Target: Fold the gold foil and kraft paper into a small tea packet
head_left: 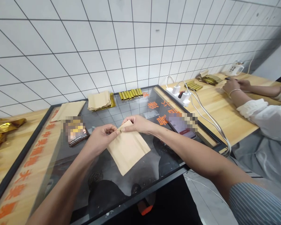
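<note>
A flat brown kraft paper bag [130, 150] lies tilted over the glass tabletop, its top edge between my two hands. My left hand [104, 136] pinches the upper left corner, thumb on top and fingers curled. Close beside it, my right hand [137, 124] grips the same top edge with the thumb pressed on the paper. A small dark spot shows between the thumb tips; I cannot make out what it is. Behind the hands sits a stack of kraft paper bags [99, 100] on gold foil. To its right is a row of gold foil tubes [130, 94].
Another paper sheet or bag [69, 111] and a dark, blurred item [78, 134] lie at left. A phone [184, 126] is right of my arm, near a power strip [178, 96] with white cables. A co-worker's hands [236, 84] are at far right. Gold foil [4, 131] lies far left.
</note>
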A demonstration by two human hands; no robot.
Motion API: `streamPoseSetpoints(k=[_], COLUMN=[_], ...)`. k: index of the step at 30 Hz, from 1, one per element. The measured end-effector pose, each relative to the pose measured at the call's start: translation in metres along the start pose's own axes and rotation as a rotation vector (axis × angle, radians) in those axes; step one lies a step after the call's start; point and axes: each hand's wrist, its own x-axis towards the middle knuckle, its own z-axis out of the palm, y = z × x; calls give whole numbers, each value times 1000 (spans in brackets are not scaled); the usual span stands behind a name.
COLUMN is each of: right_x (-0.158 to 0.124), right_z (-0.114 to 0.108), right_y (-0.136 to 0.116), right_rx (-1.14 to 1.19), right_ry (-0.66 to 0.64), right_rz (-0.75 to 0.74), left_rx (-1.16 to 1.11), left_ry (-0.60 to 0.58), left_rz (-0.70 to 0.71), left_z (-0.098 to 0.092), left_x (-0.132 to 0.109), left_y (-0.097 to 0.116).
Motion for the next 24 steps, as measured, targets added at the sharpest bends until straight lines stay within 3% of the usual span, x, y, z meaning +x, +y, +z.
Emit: streamPoseSetpoints(k=[6, 12, 19, 24], right_x=[-2, -4, -8, -9], right_z=[5, -2, 0, 6], right_y=[3, 4, -4, -7], right_rx=[-48, -34, 103, 215], right_ry=[89, 147, 238, 252], right_rz=[0, -24, -27, 33], left_rx=[-77, -249, -622, -686], left_ry=[-18, 26, 60, 76], left_rz=[-63, -59, -128, -142], left_z=[4, 0, 10, 17], left_x=[0, 4, 3, 3], left_y=[0, -14, -17, -15])
